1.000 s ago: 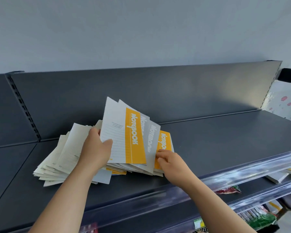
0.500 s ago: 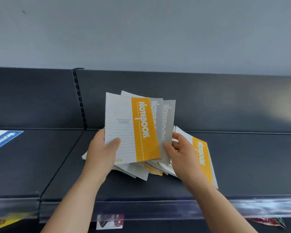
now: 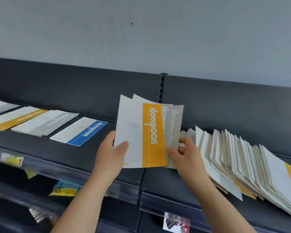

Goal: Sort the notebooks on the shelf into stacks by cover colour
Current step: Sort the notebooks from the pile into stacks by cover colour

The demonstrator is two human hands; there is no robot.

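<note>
My left hand [image 3: 110,157] grips a small fan of notebooks upright above the shelf: a yellow-striped notebook [image 3: 141,135] in front, two grey-striped notebooks [image 3: 175,125] behind it. My right hand [image 3: 187,158] pinches the lower right edge of the grey ones. A slumped pile of unsorted notebooks [image 3: 242,162] lies on the shelf to the right. To the left lie a blue-striped notebook [image 3: 81,132], a grey stack [image 3: 45,122], a yellow-striped stack [image 3: 17,119] and another pale stack [image 3: 0,106] at the far left.
The dark shelf [image 3: 107,169] has a clear plastic price rail [image 3: 121,190] along its front edge. An upright slotted post [image 3: 162,88] divides the back panel. Lower shelves hold packaged goods [image 3: 64,190], blurred.
The view has swung left, bringing the sorted stacks into sight. The fan of notebooks has come off the pile, which now lies to its right. My right hand pinches the grey notebooks' edge.
</note>
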